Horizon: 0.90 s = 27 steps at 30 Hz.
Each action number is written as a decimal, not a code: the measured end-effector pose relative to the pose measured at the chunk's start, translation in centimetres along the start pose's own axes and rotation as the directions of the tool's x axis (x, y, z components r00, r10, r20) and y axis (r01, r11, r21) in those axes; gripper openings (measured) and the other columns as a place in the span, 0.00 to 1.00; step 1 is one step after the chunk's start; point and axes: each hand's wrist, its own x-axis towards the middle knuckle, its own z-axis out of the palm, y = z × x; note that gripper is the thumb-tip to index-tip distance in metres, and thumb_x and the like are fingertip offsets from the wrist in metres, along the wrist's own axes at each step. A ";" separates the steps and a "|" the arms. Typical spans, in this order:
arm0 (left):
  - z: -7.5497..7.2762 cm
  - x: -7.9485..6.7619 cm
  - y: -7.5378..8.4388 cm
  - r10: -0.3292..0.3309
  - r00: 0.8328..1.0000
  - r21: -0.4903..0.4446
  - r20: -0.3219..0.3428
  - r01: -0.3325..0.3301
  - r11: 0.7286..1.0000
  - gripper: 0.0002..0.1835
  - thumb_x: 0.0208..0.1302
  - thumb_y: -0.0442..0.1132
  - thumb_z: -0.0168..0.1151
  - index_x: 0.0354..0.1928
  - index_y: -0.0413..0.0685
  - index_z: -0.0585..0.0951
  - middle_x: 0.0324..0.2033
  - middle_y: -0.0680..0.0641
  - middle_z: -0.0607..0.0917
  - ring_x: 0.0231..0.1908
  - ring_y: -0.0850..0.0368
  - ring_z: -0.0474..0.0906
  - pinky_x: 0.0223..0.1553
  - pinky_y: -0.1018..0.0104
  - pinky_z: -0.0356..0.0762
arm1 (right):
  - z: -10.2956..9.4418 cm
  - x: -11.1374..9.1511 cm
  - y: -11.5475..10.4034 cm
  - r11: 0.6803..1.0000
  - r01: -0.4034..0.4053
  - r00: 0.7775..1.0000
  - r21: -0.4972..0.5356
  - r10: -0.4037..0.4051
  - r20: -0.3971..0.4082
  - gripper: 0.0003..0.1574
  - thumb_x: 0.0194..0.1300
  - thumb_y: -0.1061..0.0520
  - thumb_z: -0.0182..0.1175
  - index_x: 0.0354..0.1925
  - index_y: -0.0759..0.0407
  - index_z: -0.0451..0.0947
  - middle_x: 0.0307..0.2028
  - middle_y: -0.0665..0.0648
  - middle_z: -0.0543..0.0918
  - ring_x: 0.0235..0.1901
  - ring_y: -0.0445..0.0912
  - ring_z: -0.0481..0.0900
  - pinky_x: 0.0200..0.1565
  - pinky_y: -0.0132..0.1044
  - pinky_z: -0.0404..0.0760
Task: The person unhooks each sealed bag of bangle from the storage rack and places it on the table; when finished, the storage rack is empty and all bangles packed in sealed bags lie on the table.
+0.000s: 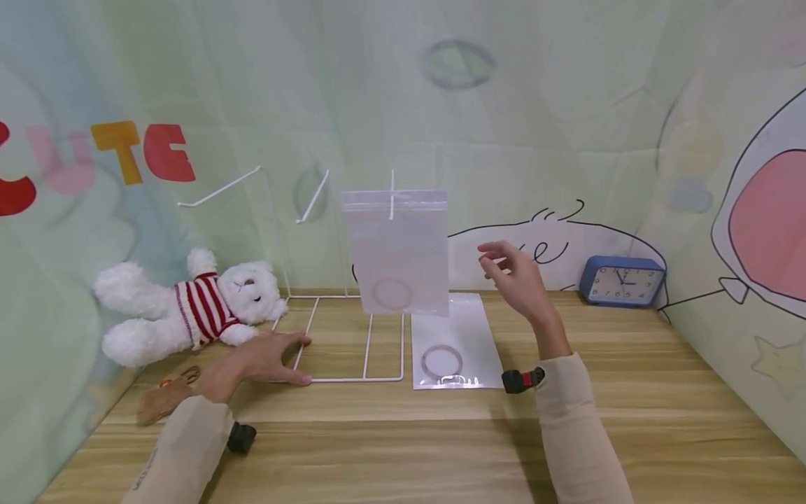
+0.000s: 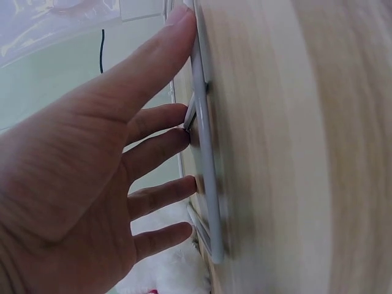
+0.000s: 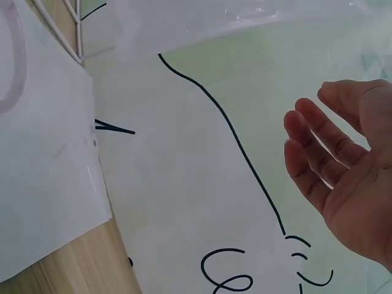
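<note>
A white wire rack [image 1: 340,380] stands on the wooden table, with three prongs at its top. From the rightmost prong hangs a clear zip bag [image 1: 403,255], a pale pink ring showing low in it. My left hand [image 1: 261,358] rests at the rack's base with fingers spread; in the left wrist view the thumb [image 2: 180,37] lies along the front bar [image 2: 207,141]. Holding nothing, my right hand [image 1: 519,280] is raised to the right of the hanging bag, fingers loosely bent. Below it, a second bag [image 1: 469,343] with a similar ring lies flat beside the rack.
A white teddy bear [image 1: 204,308] in a striped shirt lies left of the rack. Next to my left forearm is a small brown item [image 1: 165,402], partly covered. A blue clock [image 1: 622,281] stands at the back right. Printed curtains [image 1: 535,140] enclose the table's back and sides.
</note>
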 end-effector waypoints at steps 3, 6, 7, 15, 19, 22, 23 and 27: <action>0.0 -0.2 0.1 0.004 1.000 0.005 0.000 -0.004 1.000 0.42 0.53 0.62 0.73 0.62 0.40 0.76 0.56 0.31 0.80 0.55 0.34 0.76 0.55 0.40 0.72 | 0.3 0.0 -0.7 0.999 0.033 0.999 0.018 -0.032 -0.027 0.21 0.76 0.52 0.55 0.63 0.57 0.75 0.51 0.59 0.82 0.43 0.52 0.82 0.41 0.42 0.81; 0.0 -0.2 0.0 0.004 1.000 0.002 0.000 -0.004 1.000 0.42 0.53 0.62 0.74 0.61 0.40 0.76 0.55 0.32 0.80 0.55 0.34 0.76 0.54 0.41 0.73 | 0.9 0.1 -1.4 0.997 0.074 0.997 0.036 -0.073 -0.038 0.22 0.76 0.54 0.55 0.65 0.57 0.73 0.51 0.60 0.83 0.46 0.52 0.82 0.46 0.46 0.80; 0.1 -0.2 -0.1 0.007 1.000 0.004 -0.003 -0.007 1.000 0.42 0.52 0.62 0.74 0.61 0.40 0.77 0.55 0.32 0.80 0.54 0.34 0.77 0.54 0.41 0.73 | 1.1 0.2 -1.5 0.995 0.089 0.995 0.042 -0.087 -0.040 0.23 0.76 0.54 0.55 0.65 0.57 0.73 0.51 0.60 0.83 0.47 0.52 0.82 0.47 0.47 0.80; 0.2 0.2 -0.2 0.029 0.999 0.003 -0.026 -0.029 1.000 0.41 0.52 0.61 0.74 0.60 0.40 0.77 0.53 0.34 0.82 0.51 0.38 0.79 0.52 0.43 0.74 | 3.5 0.8 -1.9 0.986 0.150 0.988 0.078 -0.148 -0.032 0.29 0.73 0.56 0.59 0.70 0.54 0.67 0.54 0.61 0.82 0.50 0.53 0.82 0.48 0.48 0.80; 0.1 0.2 -0.1 0.022 1.000 -0.001 -0.013 -0.022 1.000 0.41 0.52 0.62 0.74 0.61 0.40 0.77 0.53 0.34 0.82 0.51 0.37 0.79 0.53 0.42 0.74 | 4.4 0.8 -2.4 0.980 0.167 0.985 0.110 -0.162 -0.050 0.31 0.72 0.58 0.61 0.70 0.53 0.67 0.53 0.63 0.83 0.47 0.55 0.83 0.47 0.50 0.81; 0.0 0.1 0.0 0.018 1.000 0.004 -0.005 -0.017 1.000 0.41 0.52 0.61 0.74 0.61 0.40 0.77 0.53 0.33 0.82 0.51 0.37 0.78 0.53 0.42 0.73 | 4.9 0.8 -2.7 0.978 0.173 0.984 0.115 -0.167 -0.062 0.32 0.70 0.59 0.63 0.69 0.54 0.67 0.51 0.64 0.83 0.46 0.57 0.83 0.47 0.52 0.81; 0.0 0.1 0.0 0.015 1.000 0.003 -0.006 -0.015 1.000 0.41 0.52 0.61 0.74 0.61 0.40 0.77 0.53 0.33 0.82 0.51 0.37 0.78 0.53 0.42 0.73 | 5.2 0.7 -2.9 0.978 0.173 0.984 0.115 -0.167 -0.064 0.32 0.70 0.59 0.63 0.69 0.55 0.67 0.50 0.65 0.83 0.46 0.57 0.83 0.46 0.52 0.81; -0.1 0.0 0.1 0.014 1.000 0.004 -0.009 -0.014 1.000 0.41 0.52 0.61 0.74 0.61 0.40 0.77 0.52 0.33 0.82 0.51 0.37 0.79 0.52 0.42 0.74 | 6.0 0.7 -3.3 0.981 0.168 0.984 0.094 -0.161 -0.077 0.35 0.68 0.59 0.65 0.69 0.58 0.66 0.47 0.66 0.83 0.43 0.56 0.82 0.45 0.50 0.82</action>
